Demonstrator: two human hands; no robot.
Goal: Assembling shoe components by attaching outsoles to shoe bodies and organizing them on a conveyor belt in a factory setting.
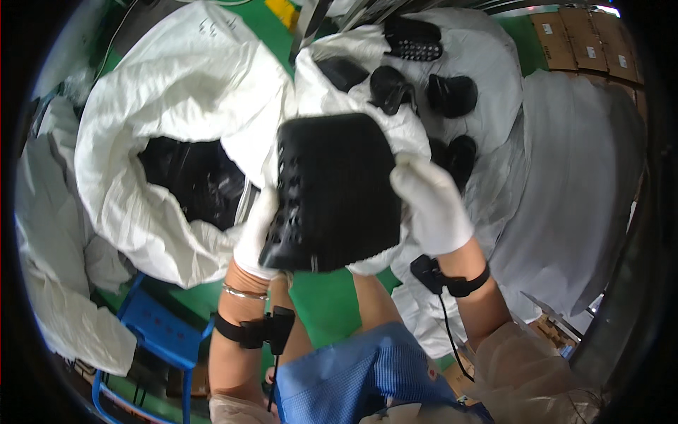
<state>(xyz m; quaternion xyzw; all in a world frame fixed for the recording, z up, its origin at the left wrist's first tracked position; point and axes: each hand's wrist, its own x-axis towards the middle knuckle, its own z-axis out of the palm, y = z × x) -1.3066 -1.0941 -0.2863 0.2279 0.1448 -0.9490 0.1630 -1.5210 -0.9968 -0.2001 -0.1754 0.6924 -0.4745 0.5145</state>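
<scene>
Between my two white-gloved hands is a black moulded plastic part (339,187), broad and shell-like, with rows of holes along its left side. My left hand (257,230) grips the left edge, its fingers mostly hidden behind the part. On the right edge, my right hand (432,205) is closed with the thumb side toward me. The part hangs in front of me, over the gap between two big white sacks. Dark shiny plastic pieces (194,177) lie inside the left sack (113,162). Several black parts, among them a curved one (452,95), rest on the right sack (487,56).
A blue plastic chair (159,325) stands at lower left on the green floor (325,304). Cardboard boxes (583,42) are stacked at the far right, behind a grey-white sheet (572,184). More white sacking (56,247) lies along the left side. Metal framing (311,28) rises at the far middle.
</scene>
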